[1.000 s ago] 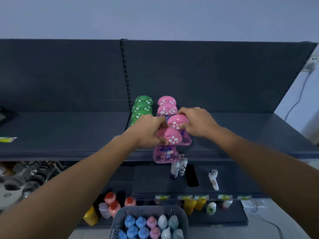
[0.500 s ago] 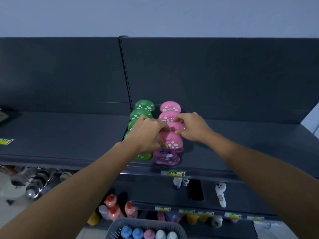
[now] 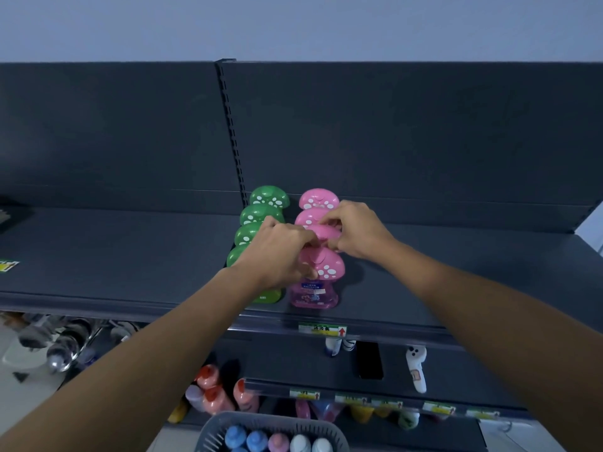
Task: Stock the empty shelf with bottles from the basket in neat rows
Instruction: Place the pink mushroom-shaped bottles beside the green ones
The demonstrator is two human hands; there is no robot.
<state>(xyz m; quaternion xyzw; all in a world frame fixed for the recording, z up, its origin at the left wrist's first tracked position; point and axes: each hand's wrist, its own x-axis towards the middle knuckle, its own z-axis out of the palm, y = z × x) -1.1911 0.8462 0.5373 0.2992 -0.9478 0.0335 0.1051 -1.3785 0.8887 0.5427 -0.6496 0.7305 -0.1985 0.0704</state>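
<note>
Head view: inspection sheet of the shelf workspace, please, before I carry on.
Surface: dark shelf, bottles at its middle.
Job's things: green row of four and pink row of four, side by side; basket below holds more bottles.
Clutter: yellow tag at shelf's left edge.
Hands: left hand and right hand both pinch the third pink bottle's cap.
Cables: nothing seen.
Surroundings: stocked lower shelves, grey wall.

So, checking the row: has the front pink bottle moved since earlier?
Yes: back. The front pink bottle overlapped the shelf's front edge; now it stands behind it.
</note>
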